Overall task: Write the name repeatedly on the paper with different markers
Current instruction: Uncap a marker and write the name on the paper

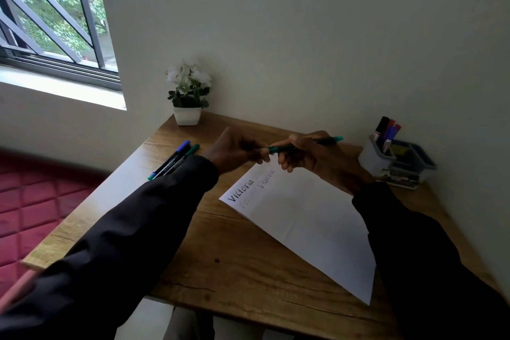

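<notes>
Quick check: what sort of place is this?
Likely a home study corner: a wooden desk against the wall beside a barred window, with a potted plant, a marker holder and paper on it.

both hands grip green marker (289,147) above paper (303,218); left hand (237,149), right hand (309,154).

Brown wooden table (242,265) with visible grain and cracks, pushed into a wall corner. At the far left corner, a white square pot (187,117) of white flowers. Near the left edge, side by side, a dark-barrelled blue-capped marker (180,148) and a dark-barrelled green-capped marker (191,150). From centre to right, a white sheet of paper (309,218) lying askew, with "Victoria" written near its far left corner. At the far right, against the wall, a grey plastic organiser (371,159) with markers standing in it.
</notes>
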Available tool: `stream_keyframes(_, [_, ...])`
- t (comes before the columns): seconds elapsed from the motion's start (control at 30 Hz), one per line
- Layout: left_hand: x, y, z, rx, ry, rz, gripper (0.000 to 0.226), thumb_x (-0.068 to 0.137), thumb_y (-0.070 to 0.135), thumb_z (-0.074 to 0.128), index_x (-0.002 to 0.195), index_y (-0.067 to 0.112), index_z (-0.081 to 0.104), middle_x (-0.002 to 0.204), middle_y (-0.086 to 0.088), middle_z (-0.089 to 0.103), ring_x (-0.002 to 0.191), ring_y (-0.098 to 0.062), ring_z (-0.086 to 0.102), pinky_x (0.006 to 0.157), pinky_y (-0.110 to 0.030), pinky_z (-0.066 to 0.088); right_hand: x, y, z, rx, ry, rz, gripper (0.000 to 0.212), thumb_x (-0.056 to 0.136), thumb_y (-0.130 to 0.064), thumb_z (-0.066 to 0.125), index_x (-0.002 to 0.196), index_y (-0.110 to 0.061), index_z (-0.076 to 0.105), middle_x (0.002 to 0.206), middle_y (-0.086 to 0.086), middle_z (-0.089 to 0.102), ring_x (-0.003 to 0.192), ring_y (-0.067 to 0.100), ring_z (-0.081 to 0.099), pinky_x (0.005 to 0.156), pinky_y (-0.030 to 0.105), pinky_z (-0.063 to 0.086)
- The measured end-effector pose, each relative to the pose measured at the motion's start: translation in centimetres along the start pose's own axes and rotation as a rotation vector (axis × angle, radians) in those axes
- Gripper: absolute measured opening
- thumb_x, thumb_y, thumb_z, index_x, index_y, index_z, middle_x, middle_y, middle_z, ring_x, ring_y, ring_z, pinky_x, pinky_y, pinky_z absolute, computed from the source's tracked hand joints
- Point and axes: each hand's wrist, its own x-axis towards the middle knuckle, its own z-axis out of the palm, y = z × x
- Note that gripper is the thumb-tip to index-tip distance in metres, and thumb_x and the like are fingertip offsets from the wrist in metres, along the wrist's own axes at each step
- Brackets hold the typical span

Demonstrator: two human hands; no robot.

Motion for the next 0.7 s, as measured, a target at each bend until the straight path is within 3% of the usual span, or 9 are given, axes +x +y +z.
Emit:
stream_keyframes(0.2, [1.5,-2.1,0.1,0.019,0.081,-0.036,0.003,0.088,0.012,0.072,0.088,0.012,0.075,0.076,0.009,0.072,0.066,0.004,0.067,0.060,-0.011,0.051,0.2,1.1,-2.4,0.174,0.353,-0.036,0.038,0.102,-0.018,0.045,0.112,0.012,0.066,0.087,0.025,0.069,0.072,0.027,0.067,0.068,0.031,0.057])
stream_keyframes(0.3, [1.8,-3.5,0.6,0.105,0.033,-0.103,0.013,0.091,0.019,0.069,0.097,0.010,0.075,0.084,0.004,0.072,0.068,0.005,0.067,0.057,-0.008,0.049,0.7,2.4,-2.9,-0.007,0.350,0.016,0.028,0.102,-0.011,0.049,0.107,0.008,0.070,0.089,0.022,0.072,0.073,0.026,0.071,0.069,0.032,0.058])
stream_keyframes(0.47, [2.2,-5.2,0.8,0.089,-0.021,-0.107,0.015,0.090,0.023,0.069,0.101,0.015,0.074,0.097,0.003,0.074,0.088,-0.009,0.070,0.076,-0.026,0.060,1.3,4.9,-2.3,-0.289,0.350,0.063,0.013,0.096,0.003,0.058,0.103,0.004,0.070,0.087,0.019,0.071,0.072,0.024,0.069,0.064,0.029,0.060])
stream_keyframes(0.57, [2.6,-5.7,0.7,0.108,-0.040,-0.095,0.014,0.091,0.024,0.068,0.103,0.018,0.074,0.100,0.006,0.073,0.091,-0.005,0.068,0.079,-0.024,0.058,1.4,6.2,-1.8,-0.392,0.448,0.030,0.007,0.094,0.002,0.064,0.092,0.000,0.071,0.075,0.015,0.069,0.058,0.017,0.065,0.054,0.026,0.056])
stream_keyframes(0.7, [2.8,-6.0,0.7,0.109,-0.044,-0.097,0.012,0.090,0.022,0.069,0.102,0.021,0.073,0.100,0.010,0.071,0.090,0.002,0.067,0.071,-0.015,0.053,1.4,7.4,-1.8,-0.414,0.471,0.020,0.009,0.093,-0.003,0.067,0.092,0.006,0.069,0.074,0.022,0.070,0.054,0.025,0.065,0.048,0.029,0.055])
